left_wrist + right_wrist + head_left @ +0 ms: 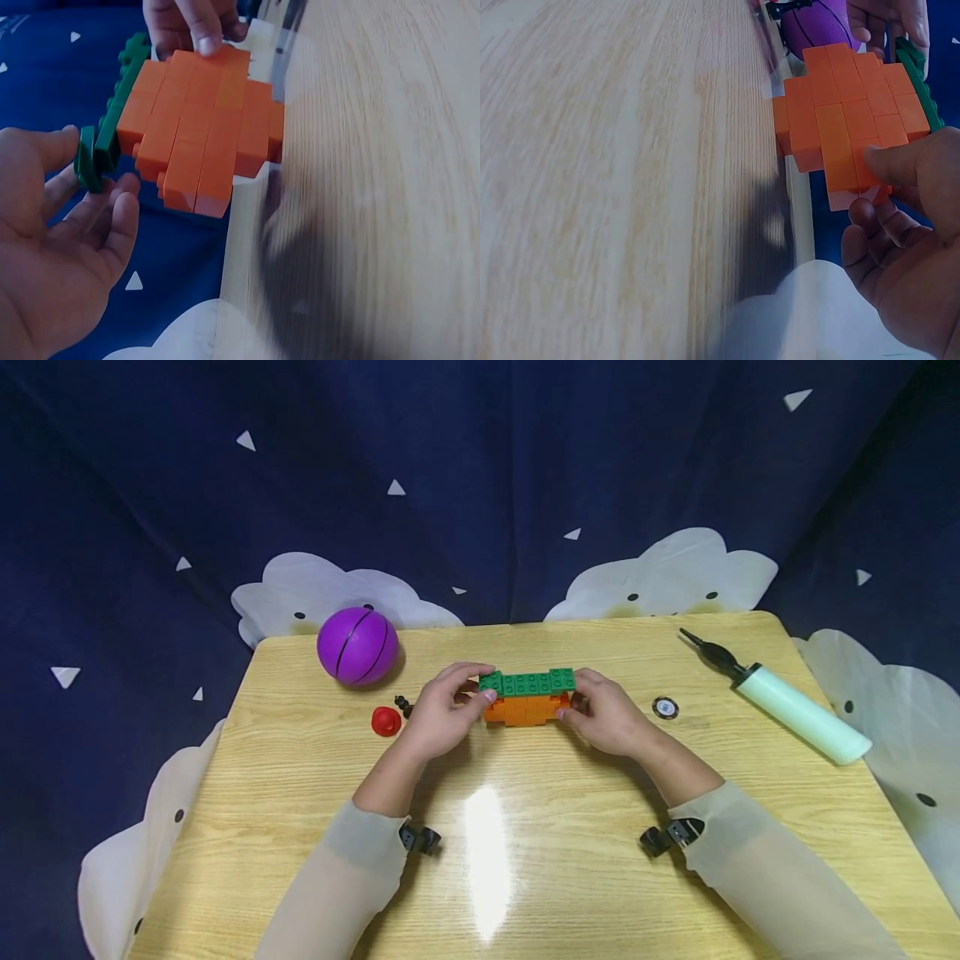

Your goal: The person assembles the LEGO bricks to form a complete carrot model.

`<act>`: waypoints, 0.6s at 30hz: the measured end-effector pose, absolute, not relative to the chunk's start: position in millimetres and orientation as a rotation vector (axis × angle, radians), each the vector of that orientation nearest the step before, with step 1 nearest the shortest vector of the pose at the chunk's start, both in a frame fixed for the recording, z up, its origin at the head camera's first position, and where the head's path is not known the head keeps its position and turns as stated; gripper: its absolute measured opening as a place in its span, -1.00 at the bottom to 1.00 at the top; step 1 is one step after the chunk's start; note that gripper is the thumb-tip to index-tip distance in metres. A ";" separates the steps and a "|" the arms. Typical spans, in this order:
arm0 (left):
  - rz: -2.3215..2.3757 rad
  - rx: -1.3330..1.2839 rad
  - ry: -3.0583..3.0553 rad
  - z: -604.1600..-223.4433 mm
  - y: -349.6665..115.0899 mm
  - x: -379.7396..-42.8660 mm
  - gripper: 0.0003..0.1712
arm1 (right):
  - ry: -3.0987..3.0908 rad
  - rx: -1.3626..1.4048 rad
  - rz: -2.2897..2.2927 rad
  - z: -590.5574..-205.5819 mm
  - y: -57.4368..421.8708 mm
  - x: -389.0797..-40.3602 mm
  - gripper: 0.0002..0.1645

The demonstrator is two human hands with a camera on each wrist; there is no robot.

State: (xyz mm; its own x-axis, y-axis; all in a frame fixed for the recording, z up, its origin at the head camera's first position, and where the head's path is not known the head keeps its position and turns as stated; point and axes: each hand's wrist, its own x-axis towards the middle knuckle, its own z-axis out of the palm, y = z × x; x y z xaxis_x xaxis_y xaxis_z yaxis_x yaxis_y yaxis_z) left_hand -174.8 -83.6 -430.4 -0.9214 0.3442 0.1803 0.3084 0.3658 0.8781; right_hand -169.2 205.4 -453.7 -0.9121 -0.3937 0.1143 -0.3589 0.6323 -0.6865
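An orange build of toy building bricks (199,124) stands on the table, topped by a row of green bricks (528,684). In the left wrist view, one green brick (90,159) at the row's near end sits at a slight angle; my left hand (444,710) pinches it between thumb and fingers. At the opposite end my right hand (609,713) grips the orange bricks, its thumb (891,163) pressed on their face and its fingers curled beneath the end. Both wrists carry small black cameras.
A purple ball (357,646) stands at the back left, with a small red hat-like piece (386,721) and a small black object (403,705) nearby. To the right lie a round chip (665,707) and a pale green hand pump (802,713). A dark blue curtain (480,485) hangs behind the table.
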 end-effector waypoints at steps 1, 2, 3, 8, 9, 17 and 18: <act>1.648 0.599 2.569 -430.6 -82.3 -174.8 -0.61 | 2.795 -0.645 -1.160 -453.6 205.4 -169.1 -0.64; 1.659 0.583 2.568 -431.0 -80.9 -174.9 -0.60 | 2.795 -0.646 -1.161 -453.7 205.4 -169.1 -0.64; 1.668 0.565 2.568 -431.3 -79.7 -174.8 -0.60 | 2.796 -0.647 -1.160 -453.8 205.3 -169.1 -0.65; 1.707 0.463 2.556 -432.1 -74.4 -174.0 -0.63 | 2.805 -0.654 -1.157 -453.8 205.2 -168.9 -0.65; 1.715 0.448 2.551 -432.1 -73.5 -173.8 -0.65 | 2.807 -0.653 -1.155 -453.8 205.3 -168.7 -0.65; 1.846 0.363 2.443 -433.7 -68.1 -173.3 -0.69 | 2.807 -0.663 -1.149 -454.2 206.0 -168.4 -0.71; 1.862 0.356 2.430 -434.3 -67.5 -173.4 -0.69 | 2.808 -0.660 -1.144 -453.9 205.8 -168.5 -0.71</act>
State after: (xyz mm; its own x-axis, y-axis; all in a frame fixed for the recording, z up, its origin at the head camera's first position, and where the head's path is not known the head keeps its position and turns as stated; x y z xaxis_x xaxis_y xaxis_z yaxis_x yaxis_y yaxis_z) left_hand -173.4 -67.5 -434.3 -0.9716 0.2182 0.0919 0.1455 0.2440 0.9588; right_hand -168.5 205.8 -453.9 -0.9087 -0.3994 0.1218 -0.3708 0.6377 -0.6751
